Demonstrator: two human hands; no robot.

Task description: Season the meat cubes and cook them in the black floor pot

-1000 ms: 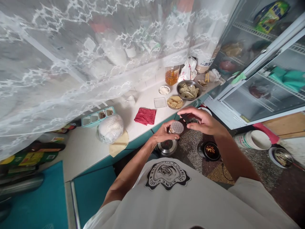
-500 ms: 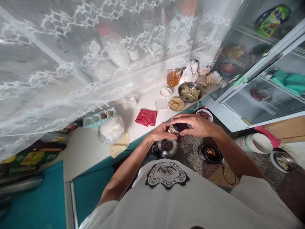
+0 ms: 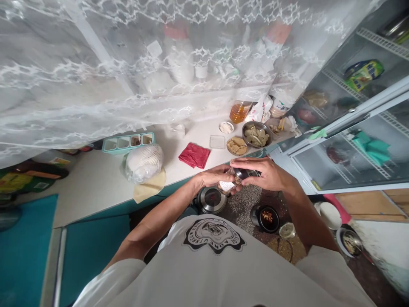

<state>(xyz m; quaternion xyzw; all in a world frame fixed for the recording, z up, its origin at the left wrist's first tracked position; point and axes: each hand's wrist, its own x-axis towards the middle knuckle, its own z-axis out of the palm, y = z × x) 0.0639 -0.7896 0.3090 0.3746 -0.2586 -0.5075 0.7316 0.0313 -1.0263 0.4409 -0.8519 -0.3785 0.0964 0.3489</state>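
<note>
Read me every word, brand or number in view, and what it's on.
"ADNEV", as best I can make out: shirt print; its remaining letters are unclear.
Too small: white label on the held jar.
Blurred: green packet, upper right.
Blurred: white tub.
Blurred: yellow-green label, far left.

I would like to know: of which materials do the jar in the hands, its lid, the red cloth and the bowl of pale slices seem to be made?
Jar: clear glass or plastic; contents show through.
Lid: dark, glossy, perhaps plastic or coated metal; it catches highlights.
Red cloth: matt woven fabric, probably; it folds softly.
Bowl: likely stainless steel; grey, shiny rim.
</note>
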